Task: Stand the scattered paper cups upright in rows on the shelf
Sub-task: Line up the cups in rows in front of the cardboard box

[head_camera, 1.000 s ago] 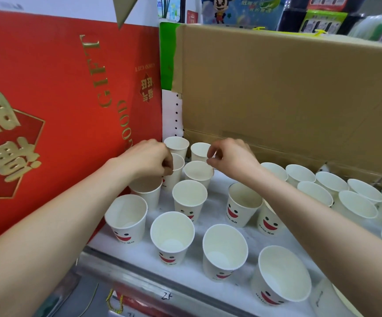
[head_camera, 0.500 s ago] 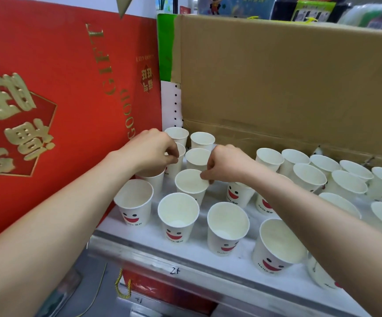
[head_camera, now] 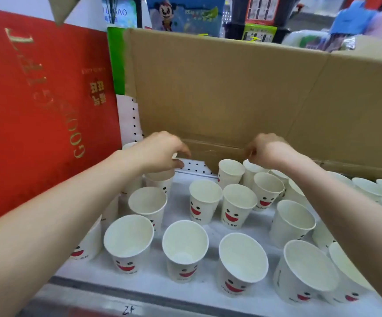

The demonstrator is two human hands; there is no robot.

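Left-hand grip: the left hand (head_camera: 160, 152) hangs palm-down with its fingers curled over the mouth of the back-left cup (head_camera: 161, 183). The rim is hidden beneath the palm, so whether the fingers pinch it cannot be told.
Right-hand grip: the right hand (head_camera: 268, 149) is curled, with thumb and forefinger drawn together just above the rim of the back-row cup (head_camera: 250, 171). Whether they touch that rim cannot be told.
Paper cups: the white paper cups (head_camera: 204, 200) are printed with black eyes and a red smiling mouth. Every one in view stands upright, mouth up, on the shelf.
Front row: four cups stand near the shelf's front edge, running rightwards from the front-left cup (head_camera: 128, 245), each apart from the next. One more cup is partly hidden under the left forearm.
Middle rows: the cups between the two hands stand close together, some touching. A bare strip of shelf separates them from the cups below the left hand.
Far right: more cups crowd behind the right forearm, partly hidden.
Shelf: the white shelf (head_camera: 178, 216) has a grey front rail with a handwritten mark (head_camera: 128, 310) on it.
Left boundary: a red gift box (head_camera: 37, 110) with gold lettering stands upright just beside the leftmost cups.
Back boundary: a brown cardboard sheet (head_camera: 254, 99) stands upright behind the cups. A white pegboard (head_camera: 194, 166) shows in the gap beneath it.
Background: packaged goods show above the cardboard, too blurred to identify.
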